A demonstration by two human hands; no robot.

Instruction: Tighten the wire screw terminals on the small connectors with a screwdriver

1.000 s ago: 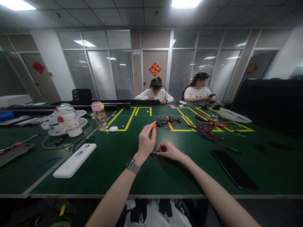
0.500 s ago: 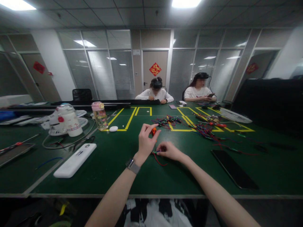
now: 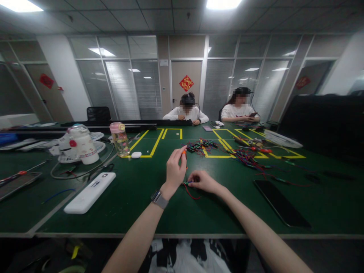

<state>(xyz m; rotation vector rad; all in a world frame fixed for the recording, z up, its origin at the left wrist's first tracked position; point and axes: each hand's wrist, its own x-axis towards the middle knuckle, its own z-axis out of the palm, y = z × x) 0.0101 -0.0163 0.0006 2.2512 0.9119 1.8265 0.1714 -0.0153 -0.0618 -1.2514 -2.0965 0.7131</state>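
My left hand (image 3: 175, 168) is closed around the orange handle of a small screwdriver (image 3: 184, 152), which stands upright with its shaft pointing down. Below its tip, a small green terminal piece (image 3: 185, 183) lies on the green table (image 3: 136, 216). My right hand (image 3: 202, 181) pinches that piece at its right side, and the fingertips partly cover it. A red wire (image 3: 192, 194) curves from the piece toward the front right. Beyond my hands lies a pile of green pieces with red and dark wires (image 3: 202, 146).
A second wire pile (image 3: 246, 157) is at the right, near a black phone (image 3: 280, 203). At the left are a white power bank (image 3: 90, 193), a pink-lidded bottle (image 3: 120, 140) and a white jar (image 3: 87, 148). Two people (image 3: 186, 112) sit across the table.
The fingers of my left hand have drawn closer together and turned around the orange handle. My right hand and the green piece stay in place.
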